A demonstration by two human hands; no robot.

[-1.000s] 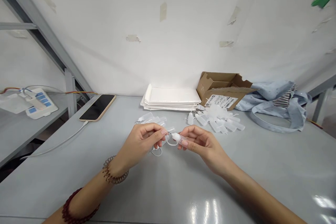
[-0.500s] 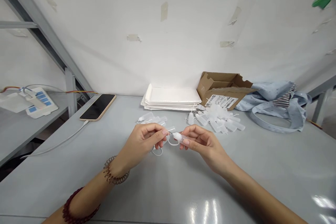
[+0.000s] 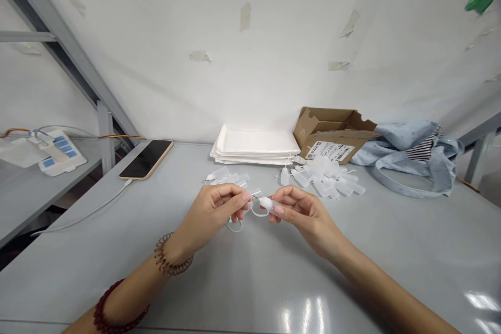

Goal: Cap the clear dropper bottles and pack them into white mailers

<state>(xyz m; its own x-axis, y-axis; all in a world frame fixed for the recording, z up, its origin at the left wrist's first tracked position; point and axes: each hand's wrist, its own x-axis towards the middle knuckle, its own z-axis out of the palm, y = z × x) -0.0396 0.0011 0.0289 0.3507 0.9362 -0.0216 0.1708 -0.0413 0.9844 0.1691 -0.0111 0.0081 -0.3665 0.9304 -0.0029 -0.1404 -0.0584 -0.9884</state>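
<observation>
Between finger and thumb, my right hand [image 3: 299, 211] holds a small clear plastic bottle with a white nozzle [image 3: 265, 202], tilted with its tip to the left. A thin dark needle shows at that tip, close to my left fingertips. My left hand [image 3: 221, 206] is closed in a pinch there; the small piece in it is mostly hidden by the fingers. A thin white strap [image 3: 259, 214] loops below, between the two hands. Beyond my left hand lies a small group of clear bottles [image 3: 223, 174]. Behind my right hand is a larger heap of similar bottles [image 3: 326, 175].
White padded envelopes [image 3: 256, 143] are stacked against the wall, beside an open cardboard box [image 3: 332, 130]. A light blue cloth bag [image 3: 415, 156] lies at right. On the left are a phone [image 3: 146, 160] with a charging cable [image 3: 97, 215] and a power strip [image 3: 60, 151].
The bottle in my right hand has shifted very slightly to the right, away from my left fingertips. My left hand stays almost still.
</observation>
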